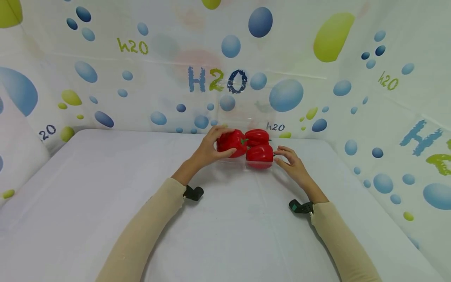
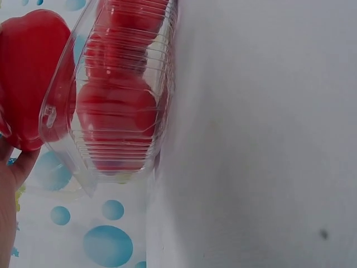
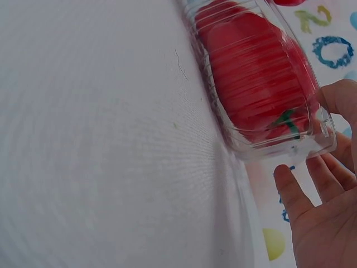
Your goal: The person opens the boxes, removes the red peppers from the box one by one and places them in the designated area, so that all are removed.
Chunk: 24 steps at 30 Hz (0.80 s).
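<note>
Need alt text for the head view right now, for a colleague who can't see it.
A left hand grips a red bell pepper at a clear plastic container holding two more red peppers on a white table. The right hand rests open beside the container.

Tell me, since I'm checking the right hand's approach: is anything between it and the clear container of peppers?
Nothing visible. The right hand is open beside the container, fingers near its corner, with only a small gap between. The left hand holds a pepper on the other side.
</note>
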Tool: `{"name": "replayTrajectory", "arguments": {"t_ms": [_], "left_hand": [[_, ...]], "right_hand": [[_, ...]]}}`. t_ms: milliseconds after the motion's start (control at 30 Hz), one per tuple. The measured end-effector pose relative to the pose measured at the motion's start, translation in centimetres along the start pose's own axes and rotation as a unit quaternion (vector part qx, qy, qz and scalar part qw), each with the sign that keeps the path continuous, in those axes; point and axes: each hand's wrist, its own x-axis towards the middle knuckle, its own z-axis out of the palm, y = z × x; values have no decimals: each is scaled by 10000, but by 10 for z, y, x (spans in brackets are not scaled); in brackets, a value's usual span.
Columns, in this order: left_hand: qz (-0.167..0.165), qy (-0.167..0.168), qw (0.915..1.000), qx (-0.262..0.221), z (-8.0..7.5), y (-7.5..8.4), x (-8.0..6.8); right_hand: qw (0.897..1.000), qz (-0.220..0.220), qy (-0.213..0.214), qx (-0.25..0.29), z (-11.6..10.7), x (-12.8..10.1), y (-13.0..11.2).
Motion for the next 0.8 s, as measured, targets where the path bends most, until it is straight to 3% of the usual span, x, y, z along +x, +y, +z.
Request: {"name": "replayTrajectory", "arguments": {"t_ms": [533, 800], "left_hand": [[-157, 85, 9998, -30, -9, -4, 4], [-378, 120, 9992, -49, -14, -3, 8]], "right_hand": [[9998, 122, -120, 57, -3, 10, -1], [9992, 266, -281, 101, -6, 7, -31]]}}
